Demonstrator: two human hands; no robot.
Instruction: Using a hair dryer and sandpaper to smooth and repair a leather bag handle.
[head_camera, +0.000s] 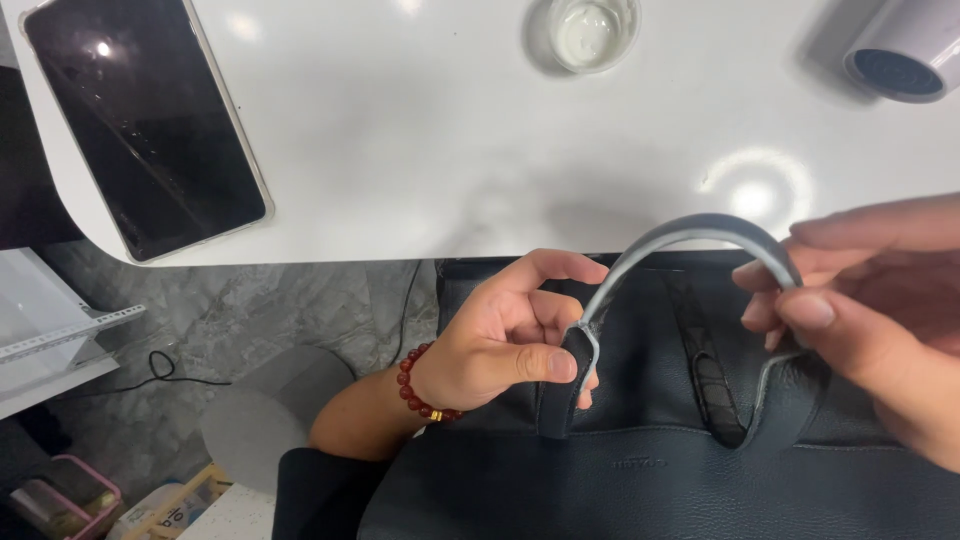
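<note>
pinching the base of a curved dark leather bag handle (690, 232), the left hand (510, 345) closes thumb and forefinger on the strap where it meets the body of the soft dark grey leather bag (640, 470), with the other fingers curled in behind; a bracelet of round red beads with one gold bead (418, 392) circles that wrist above a dark sleeve. the right hand (870, 320) grasps the other end of the same handle, fingertips wrapped over the arch and thumb pressed on its outer side. the handle stands up in an arc between the two hands, its paler grey edge showing along the curve. the bag lies below the hands, its upper edge tucked just under the rim of the glossy white table (430, 130). on the table, well apart from the hands, lie a black-screened smartphone in a clear case (145, 120) at the left, a small clear glass cup (592, 30) near the far edge, and a white cylindrical device with a dark round face (900, 55) at the right corner.
</note>
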